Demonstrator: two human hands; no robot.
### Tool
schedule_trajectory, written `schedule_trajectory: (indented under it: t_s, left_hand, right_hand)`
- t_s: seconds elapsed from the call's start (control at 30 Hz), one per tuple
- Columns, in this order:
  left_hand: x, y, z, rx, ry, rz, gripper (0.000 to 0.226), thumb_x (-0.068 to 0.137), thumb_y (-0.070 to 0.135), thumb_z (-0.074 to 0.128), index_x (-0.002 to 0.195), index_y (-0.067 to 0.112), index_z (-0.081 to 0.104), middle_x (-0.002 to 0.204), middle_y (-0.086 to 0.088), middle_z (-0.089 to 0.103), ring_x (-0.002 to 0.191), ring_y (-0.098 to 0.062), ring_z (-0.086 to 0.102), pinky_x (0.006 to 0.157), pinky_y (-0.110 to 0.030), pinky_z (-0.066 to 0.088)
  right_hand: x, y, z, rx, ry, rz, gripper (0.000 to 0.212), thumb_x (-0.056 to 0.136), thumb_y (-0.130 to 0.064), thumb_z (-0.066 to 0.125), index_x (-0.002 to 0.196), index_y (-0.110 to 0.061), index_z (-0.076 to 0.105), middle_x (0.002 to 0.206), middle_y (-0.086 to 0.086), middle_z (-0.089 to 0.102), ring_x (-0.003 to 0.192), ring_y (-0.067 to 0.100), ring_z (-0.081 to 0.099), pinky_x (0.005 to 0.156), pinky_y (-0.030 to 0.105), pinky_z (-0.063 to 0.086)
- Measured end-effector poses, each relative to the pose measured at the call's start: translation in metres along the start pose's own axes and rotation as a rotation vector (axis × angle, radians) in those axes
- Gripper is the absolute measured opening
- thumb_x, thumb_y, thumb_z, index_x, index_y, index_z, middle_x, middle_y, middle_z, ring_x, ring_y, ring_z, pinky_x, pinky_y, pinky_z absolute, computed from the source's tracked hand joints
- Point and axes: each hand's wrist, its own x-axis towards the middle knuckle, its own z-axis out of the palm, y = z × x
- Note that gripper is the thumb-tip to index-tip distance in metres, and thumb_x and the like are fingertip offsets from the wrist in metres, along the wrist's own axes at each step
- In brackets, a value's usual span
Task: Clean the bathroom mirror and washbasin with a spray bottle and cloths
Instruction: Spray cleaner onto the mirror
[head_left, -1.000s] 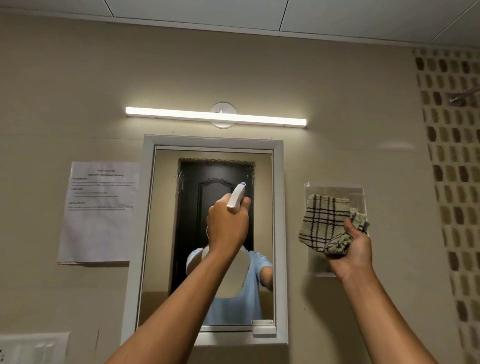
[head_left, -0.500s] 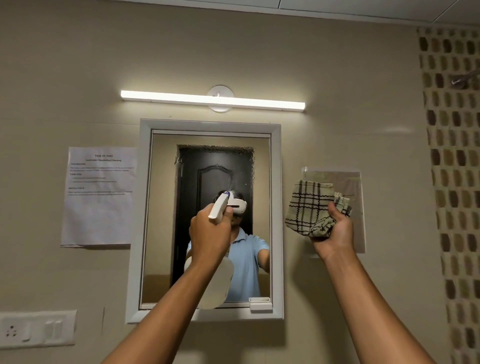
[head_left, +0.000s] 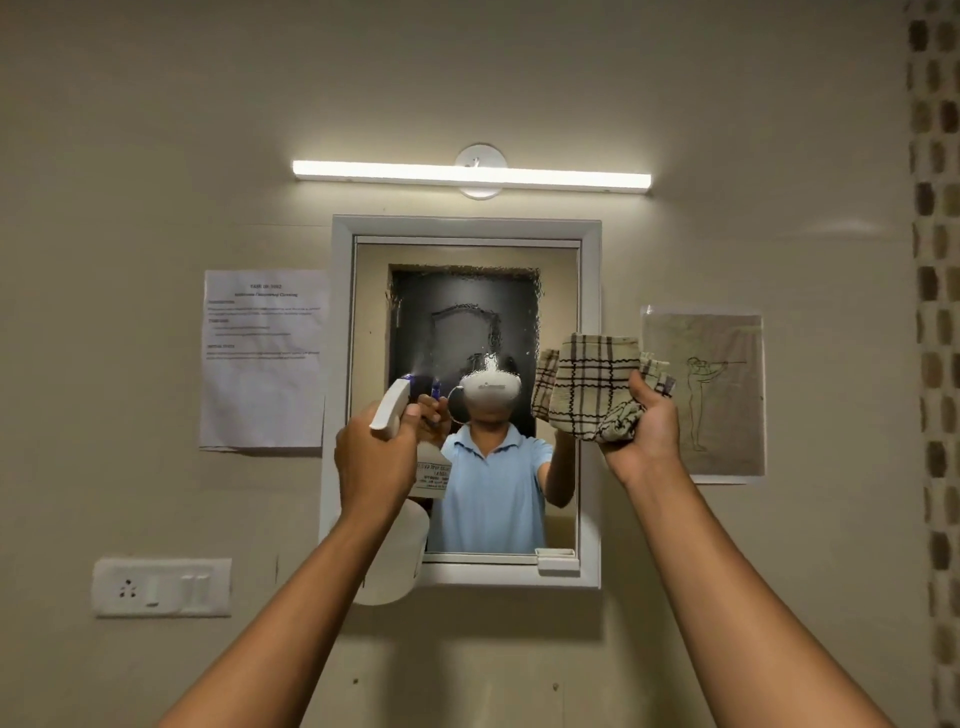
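Now the left hand (head_left: 376, 467) grips the spray bottle (head_left: 397, 525) before the mirror (head_left: 467, 312), misting its droplet-covered glass; right hand (head_left: 644, 431) clutches the checked cloth (head_left: 587, 389) at the mirror's right edge.

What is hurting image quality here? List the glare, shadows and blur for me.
Head view: the tube light above the mirror blows out to white; the mirror's upper glass looks mottled with spray droplets, warping the reflection; soft shadows fall under the paper sheet and mirror frame; the text on that sheet is too blurred to read; the right-edge tile strip looks smeared.
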Motion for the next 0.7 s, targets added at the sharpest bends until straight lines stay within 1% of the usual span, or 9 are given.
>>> schedule_trajectory:
  t_s: [0.1, 0.2, 0.23, 0.3, 0.43, 0.53, 0.57, 0.63, 0.7]
  left_hand:
    - [0.004, -0.006, -0.017, 0.026, 0.042, -0.001, 0.023, 0.095, 0.030, 0.060, 0.111, 0.014, 0.063, 0.086, -0.009, 0.066, 0.069, -0.030, 0.066, 0.063, -0.045, 0.061]
    - [0.007, -0.009, -0.035, 0.043, 0.065, -0.013, 0.013, 0.095, 0.030, 0.060, 0.103, 0.020, 0.062, 0.086, -0.010, 0.067, 0.071, -0.032, 0.066, 0.066, -0.048, 0.060]
    - [0.008, -0.011, -0.041, 0.043, 0.072, -0.021, 0.014, 0.094, 0.029, 0.060, 0.104, 0.020, 0.063, 0.087, -0.011, 0.068, 0.074, -0.033, 0.067, 0.068, -0.050, 0.060]
    - [0.008, -0.016, -0.050, 0.037, 0.083, -0.047, 0.026, 0.094, 0.029, 0.060, 0.114, 0.013, 0.065, 0.092, -0.014, 0.070, 0.077, -0.035, 0.067, 0.070, -0.050, 0.060]
    - [0.000, -0.030, -0.062, 0.041, 0.081, -0.083, 0.030, 0.095, 0.029, 0.059, 0.117, 0.009, 0.063, 0.093, -0.012, 0.069, 0.068, -0.033, 0.066, 0.056, -0.035, 0.058]
    - [-0.009, -0.039, -0.059, 0.039, 0.063, -0.088, 0.018, 0.094, 0.031, 0.061, 0.105, 0.018, 0.064, 0.085, -0.010, 0.069, 0.070, -0.034, 0.066, 0.064, -0.050, 0.060]
    - [-0.012, -0.040, -0.055, 0.047, 0.054, -0.089, 0.012, 0.093, 0.033, 0.061, 0.100, 0.022, 0.063, 0.081, -0.009, 0.068, 0.070, -0.033, 0.066, 0.065, -0.052, 0.059]
    - [-0.018, -0.040, -0.046, 0.052, 0.041, -0.090, 0.015, 0.092, 0.036, 0.061, 0.094, 0.022, 0.063, 0.078, -0.008, 0.068, 0.069, -0.032, 0.066, 0.062, -0.051, 0.059]
    - [-0.025, -0.034, -0.032, 0.032, 0.006, -0.089, 0.023, 0.093, 0.035, 0.061, 0.101, 0.014, 0.066, 0.083, -0.009, 0.069, 0.071, -0.030, 0.066, 0.061, -0.044, 0.060]
  right_hand:
    - [-0.009, 0.009, 0.011, -0.016, -0.003, 0.022, 0.030, 0.101, -0.022, 0.049, 0.124, -0.011, 0.062, 0.128, 0.013, 0.066, 0.116, 0.031, 0.063, 0.096, 0.048, 0.052]
    - [-0.016, 0.019, 0.021, -0.029, -0.009, 0.035, 0.034, 0.100, -0.023, 0.050, 0.130, -0.012, 0.061, 0.126, 0.012, 0.067, 0.116, 0.032, 0.063, 0.096, 0.049, 0.052]
    - [-0.019, 0.022, 0.024, -0.034, -0.003, 0.041, 0.035, 0.099, -0.023, 0.050, 0.131, -0.012, 0.061, 0.126, 0.012, 0.068, 0.116, 0.032, 0.063, 0.097, 0.050, 0.052]
    - [-0.021, 0.026, 0.028, -0.043, -0.004, 0.047, 0.035, 0.099, -0.024, 0.051, 0.131, -0.013, 0.061, 0.125, 0.012, 0.069, 0.115, 0.032, 0.064, 0.096, 0.050, 0.052]
    - [-0.028, 0.028, 0.031, -0.050, 0.006, 0.046, 0.033, 0.099, -0.024, 0.051, 0.128, -0.013, 0.062, 0.124, 0.011, 0.069, 0.114, 0.031, 0.064, 0.089, 0.048, 0.055]
    - [-0.033, 0.019, 0.027, -0.035, -0.002, 0.029, 0.028, 0.100, -0.023, 0.049, 0.122, -0.013, 0.063, 0.120, 0.011, 0.069, 0.109, 0.030, 0.065, 0.083, 0.045, 0.055]
    - [-0.033, 0.014, 0.024, -0.023, -0.010, 0.024, 0.026, 0.101, -0.023, 0.048, 0.119, -0.013, 0.064, 0.118, 0.010, 0.070, 0.107, 0.029, 0.066, 0.082, 0.045, 0.055]
    - [-0.035, 0.003, 0.017, -0.005, -0.004, 0.022, 0.028, 0.100, -0.024, 0.050, 0.121, -0.012, 0.063, 0.121, 0.010, 0.069, 0.106, 0.028, 0.066, 0.085, 0.045, 0.055]
    - [-0.032, -0.003, 0.004, -0.004, 0.010, 0.000, 0.042, 0.091, -0.026, 0.062, 0.130, -0.011, 0.061, 0.130, 0.013, 0.065, 0.115, 0.031, 0.064, 0.096, 0.050, 0.052]
